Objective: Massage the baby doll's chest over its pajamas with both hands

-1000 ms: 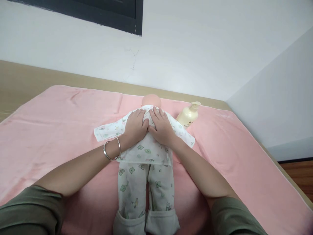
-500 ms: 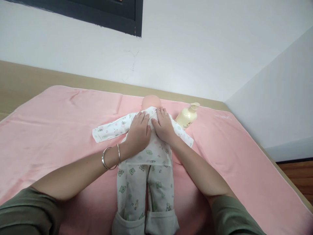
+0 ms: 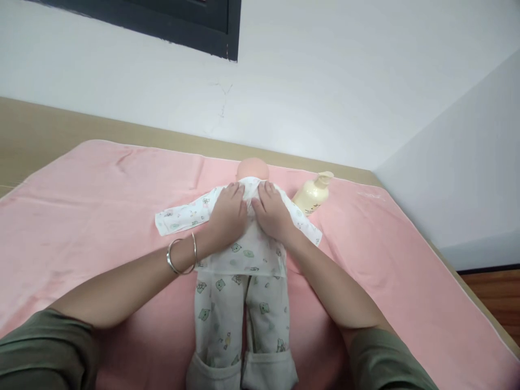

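Observation:
A baby doll [image 3: 252, 169] lies stretched out with its rounded head toward the wall; no face shows. It wears a white printed top [image 3: 254, 257] and matching trousers [image 3: 223, 314] with turned-up cuffs. My left hand [image 3: 229, 214] rests flat on the left side of the upper body, fingers extended toward the head, two silver bangles [image 3: 175, 255] at the wrist. On the right side, my right hand [image 3: 272, 212] lies flat too, thumb pointing inward. Neither hand grips anything. The doll's sleeves spread out to both sides.
A pink sheet [image 3: 122, 216] with a white edge spreads under the doll. A cream pump bottle [image 3: 312, 195] leans or lies by the right sleeve. Behind runs a wooden ledge [image 3: 162, 134] against a white wall [image 3: 304, 81], with a dark frame [image 3: 195, 32] above.
My left hand has shifted slightly left, widening the gap between the hands a little at the fingertips. Both stay flat on the top; the doll and bottle hold their places.

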`<state>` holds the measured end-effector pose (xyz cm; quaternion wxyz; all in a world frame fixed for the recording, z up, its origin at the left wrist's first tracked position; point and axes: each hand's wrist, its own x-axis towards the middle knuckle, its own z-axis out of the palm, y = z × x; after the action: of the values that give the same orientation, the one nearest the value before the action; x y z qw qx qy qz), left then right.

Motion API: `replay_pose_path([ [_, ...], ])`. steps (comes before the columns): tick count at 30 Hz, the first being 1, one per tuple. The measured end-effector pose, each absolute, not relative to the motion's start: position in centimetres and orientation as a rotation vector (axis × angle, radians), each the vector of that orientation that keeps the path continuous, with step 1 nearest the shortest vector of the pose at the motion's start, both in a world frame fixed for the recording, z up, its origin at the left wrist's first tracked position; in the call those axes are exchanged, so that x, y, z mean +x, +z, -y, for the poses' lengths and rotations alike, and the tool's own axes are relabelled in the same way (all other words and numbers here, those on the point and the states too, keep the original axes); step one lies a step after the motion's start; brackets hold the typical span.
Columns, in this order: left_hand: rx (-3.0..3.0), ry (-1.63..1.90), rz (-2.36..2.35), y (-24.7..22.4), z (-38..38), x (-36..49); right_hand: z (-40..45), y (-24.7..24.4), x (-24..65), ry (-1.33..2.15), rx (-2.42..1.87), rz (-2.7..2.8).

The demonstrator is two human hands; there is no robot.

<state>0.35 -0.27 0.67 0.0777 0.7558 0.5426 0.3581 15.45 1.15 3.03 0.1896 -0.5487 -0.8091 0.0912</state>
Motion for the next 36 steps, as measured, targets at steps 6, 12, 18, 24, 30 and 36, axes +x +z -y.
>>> replay_pose_path([
  [6, 2.185, 1.081, -1.553, 0.6, 1.6, 0.9, -0.9, 3.4, 15.1, 0.096, -1.607, 2.269],
  [12, 2.058, 1.012, -1.620, 1.5, -2.0, -0.8, 3.5, 4.2, 13.8, -0.230, -1.579, 2.422],
  [18, 2.289, 1.072, -1.634, 0.4, 1.0, 0.7, -0.7, 4.1, 15.6, 0.057, -1.602, 2.364],
  [24, 2.270, 1.006, -1.582, 0.5, 2.1, 1.1, -1.1, 4.0, 15.5, -0.038, -1.659, 2.325],
  [30, 2.055, 0.992, -1.734, 0.3, -2.3, -0.8, 4.0, 4.1, 13.6, -0.277, -1.585, 2.424],
  [36, 2.304, 0.955, -1.771, 0.4, -0.1, 0.1, 0.9, 4.0, 14.7, -0.011, -1.524, 2.319],
])
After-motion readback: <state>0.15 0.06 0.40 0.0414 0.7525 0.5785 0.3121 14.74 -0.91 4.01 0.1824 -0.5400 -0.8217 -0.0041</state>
